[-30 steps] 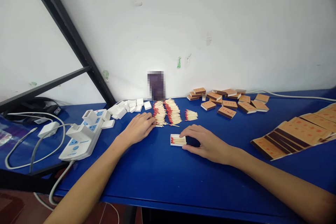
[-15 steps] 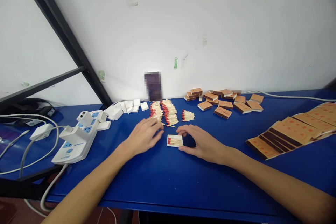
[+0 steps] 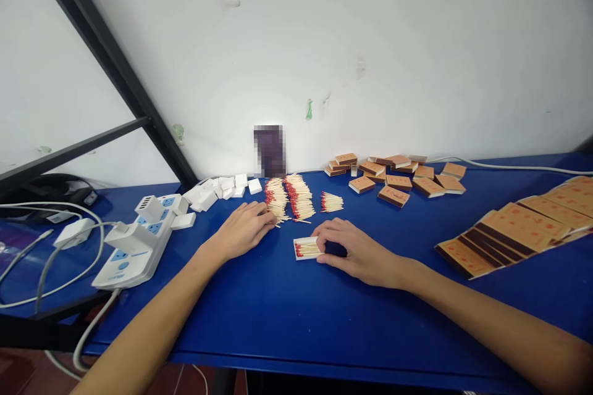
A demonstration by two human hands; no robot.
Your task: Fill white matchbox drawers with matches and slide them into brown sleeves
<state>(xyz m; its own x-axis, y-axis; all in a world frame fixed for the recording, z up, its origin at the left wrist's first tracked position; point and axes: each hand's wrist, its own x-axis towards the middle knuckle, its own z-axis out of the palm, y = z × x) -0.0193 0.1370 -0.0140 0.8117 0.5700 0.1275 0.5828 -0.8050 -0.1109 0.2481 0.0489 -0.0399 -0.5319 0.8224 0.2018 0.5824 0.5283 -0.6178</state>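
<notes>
R hand (image 3: 359,252) cupped over matchbox tray (image 3: 306,248).

Blue table (image 3: 287,321) stands vs. the white wall. On it, left to right: white power strip (image 3: 134,247) w/ cables, heap of small white trays (image 3: 217,188), loose matches (image 3: 290,197) in piles, one filled tray (image 3: 306,249) in front of them, closed matchboxes (image 3: 398,176) at the back, flat box sleeves (image 3: 523,231) at the right edge.

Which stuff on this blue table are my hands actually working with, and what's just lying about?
In hand: loose pile of red-tipped wooden matches touching left hand; small white cardboard tray, part-filled with matches, gripped by fingers of right hand.
Lying about: heap of white cardboard trays; brown closed matchboxes; flat brown cardboard sleeves; white plastic power strip.
</notes>
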